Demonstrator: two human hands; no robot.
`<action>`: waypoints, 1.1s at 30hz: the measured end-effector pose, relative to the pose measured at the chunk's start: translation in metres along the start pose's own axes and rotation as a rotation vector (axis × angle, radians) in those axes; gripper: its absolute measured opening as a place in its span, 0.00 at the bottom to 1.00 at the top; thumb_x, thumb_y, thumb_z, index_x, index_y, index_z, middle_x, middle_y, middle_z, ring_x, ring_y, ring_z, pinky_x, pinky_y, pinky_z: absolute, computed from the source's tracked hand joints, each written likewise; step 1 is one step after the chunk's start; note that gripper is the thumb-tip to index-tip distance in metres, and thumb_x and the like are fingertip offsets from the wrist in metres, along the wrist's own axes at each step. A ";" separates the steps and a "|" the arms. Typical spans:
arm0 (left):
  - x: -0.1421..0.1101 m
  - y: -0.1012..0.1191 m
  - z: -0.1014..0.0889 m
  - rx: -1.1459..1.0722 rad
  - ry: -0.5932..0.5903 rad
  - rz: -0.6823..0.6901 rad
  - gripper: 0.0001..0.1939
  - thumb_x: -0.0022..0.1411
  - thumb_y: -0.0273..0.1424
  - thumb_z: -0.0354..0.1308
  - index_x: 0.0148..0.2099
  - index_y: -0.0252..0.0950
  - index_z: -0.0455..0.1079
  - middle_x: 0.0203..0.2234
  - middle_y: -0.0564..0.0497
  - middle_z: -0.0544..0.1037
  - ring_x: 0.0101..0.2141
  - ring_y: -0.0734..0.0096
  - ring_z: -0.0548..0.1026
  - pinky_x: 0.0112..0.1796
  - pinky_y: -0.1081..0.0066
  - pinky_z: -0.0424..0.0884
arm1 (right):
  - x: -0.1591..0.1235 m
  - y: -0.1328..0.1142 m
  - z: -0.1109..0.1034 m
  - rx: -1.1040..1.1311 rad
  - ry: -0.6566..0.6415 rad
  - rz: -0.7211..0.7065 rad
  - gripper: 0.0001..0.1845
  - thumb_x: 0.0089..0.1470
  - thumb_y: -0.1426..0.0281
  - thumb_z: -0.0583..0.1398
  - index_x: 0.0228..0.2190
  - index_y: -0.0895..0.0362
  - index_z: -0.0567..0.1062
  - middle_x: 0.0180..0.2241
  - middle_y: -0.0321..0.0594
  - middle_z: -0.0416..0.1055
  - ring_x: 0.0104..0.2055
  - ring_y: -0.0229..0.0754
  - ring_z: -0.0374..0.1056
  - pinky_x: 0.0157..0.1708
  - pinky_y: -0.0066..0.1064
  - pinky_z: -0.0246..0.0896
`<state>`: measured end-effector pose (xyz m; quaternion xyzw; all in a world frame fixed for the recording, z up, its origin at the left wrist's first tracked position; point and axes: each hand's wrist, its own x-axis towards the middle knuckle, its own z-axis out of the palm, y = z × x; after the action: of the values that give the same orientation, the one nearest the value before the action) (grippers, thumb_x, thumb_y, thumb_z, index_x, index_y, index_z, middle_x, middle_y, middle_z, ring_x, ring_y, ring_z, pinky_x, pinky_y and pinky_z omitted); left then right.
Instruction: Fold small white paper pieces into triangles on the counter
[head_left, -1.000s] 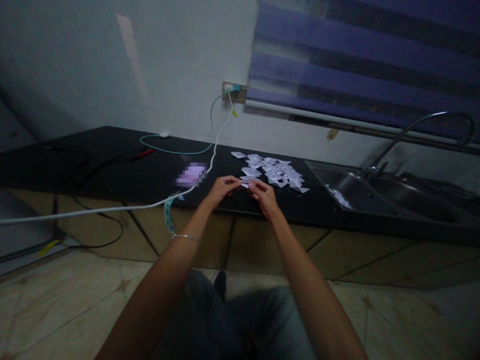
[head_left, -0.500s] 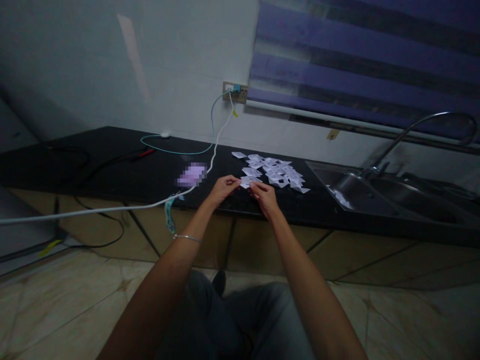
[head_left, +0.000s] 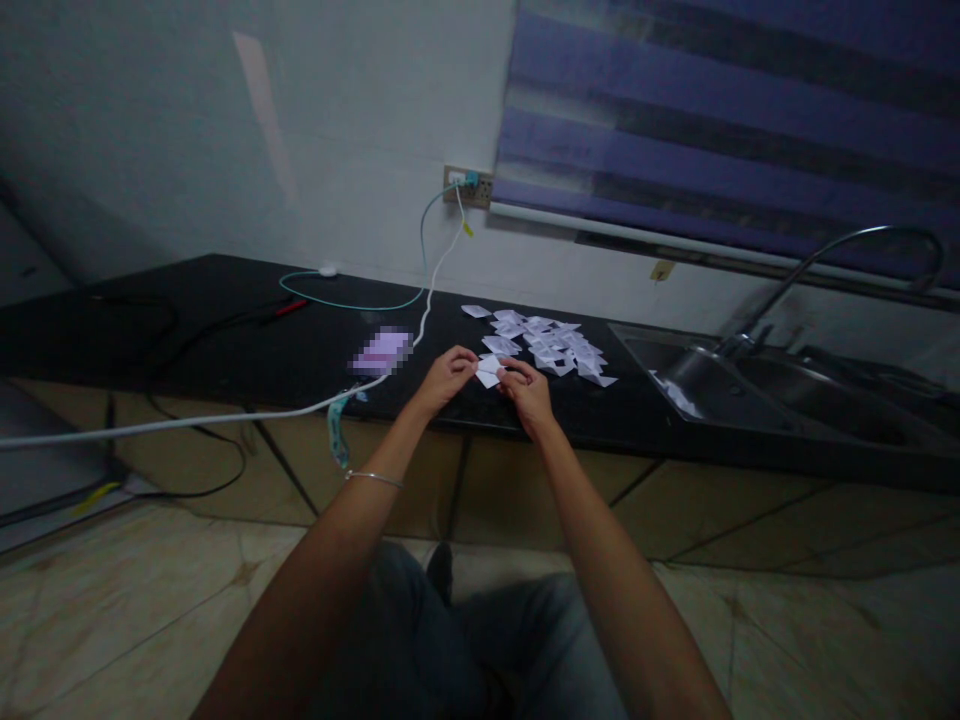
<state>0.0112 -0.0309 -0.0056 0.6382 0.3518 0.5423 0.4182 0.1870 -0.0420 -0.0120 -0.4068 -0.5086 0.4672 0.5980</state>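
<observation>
My left hand (head_left: 444, 378) and my right hand (head_left: 527, 392) meet over the front edge of a black counter (head_left: 225, 345). Both pinch one small white folded paper piece (head_left: 487, 375) between their fingertips. Just beyond the hands, a pile of several similar small white paper pieces (head_left: 551, 345) lies spread on the counter. A thin bracelet circles my left wrist.
A steel sink (head_left: 757, 385) with a curved faucet (head_left: 847, 255) sits at the right. A white cable (head_left: 225, 420) and a teal cable (head_left: 360, 300) run from a wall socket (head_left: 469, 185) across the counter. A blurred pale object (head_left: 382, 352) lies left of the hands. Purple blinds hang above.
The paper piece between my fingertips now shows more, turned slightly toward me. Both hands have stayed in nearly the same place.
</observation>
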 end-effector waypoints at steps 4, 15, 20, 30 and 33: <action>0.001 -0.003 0.000 -0.037 0.005 -0.031 0.22 0.53 0.40 0.64 0.46 0.33 0.68 0.32 0.49 0.79 0.33 0.69 0.76 0.35 0.73 0.68 | 0.000 0.001 0.000 -0.029 0.025 0.007 0.22 0.36 0.59 0.70 0.34 0.60 0.79 0.23 0.38 0.75 0.24 0.37 0.67 0.28 0.31 0.62; 0.001 -0.001 0.003 0.075 -0.115 -0.024 0.21 0.55 0.48 0.62 0.30 0.33 0.70 0.23 0.53 0.73 0.27 0.72 0.71 0.29 0.74 0.65 | 0.000 0.001 0.001 -0.081 -0.002 -0.035 0.15 0.39 0.60 0.69 0.26 0.59 0.79 0.20 0.37 0.73 0.24 0.38 0.66 0.27 0.30 0.59; 0.000 -0.003 0.002 0.078 -0.125 -0.003 0.22 0.56 0.49 0.61 0.30 0.33 0.69 0.23 0.53 0.72 0.26 0.73 0.69 0.28 0.75 0.63 | -0.005 -0.003 0.003 -0.028 -0.100 -0.052 0.18 0.38 0.61 0.71 0.31 0.59 0.80 0.28 0.40 0.77 0.29 0.40 0.70 0.33 0.32 0.63; -0.005 0.011 0.002 0.065 -0.152 -0.030 0.22 0.58 0.47 0.61 0.26 0.32 0.70 0.18 0.54 0.71 0.22 0.77 0.66 0.25 0.76 0.59 | -0.001 0.004 -0.002 -0.102 -0.063 -0.080 0.19 0.40 0.57 0.69 0.29 0.60 0.80 0.23 0.37 0.74 0.24 0.37 0.65 0.27 0.29 0.58; -0.005 0.012 0.001 0.058 -0.143 -0.038 0.25 0.60 0.49 0.57 0.24 0.32 0.68 0.14 0.55 0.67 0.18 0.79 0.62 0.22 0.76 0.56 | 0.001 0.005 -0.002 -0.097 -0.022 -0.086 0.20 0.40 0.57 0.69 0.30 0.60 0.81 0.25 0.40 0.76 0.26 0.39 0.67 0.29 0.31 0.61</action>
<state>0.0113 -0.0410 0.0035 0.6804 0.3488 0.4768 0.4337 0.1882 -0.0398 -0.0168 -0.4082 -0.5541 0.4201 0.5915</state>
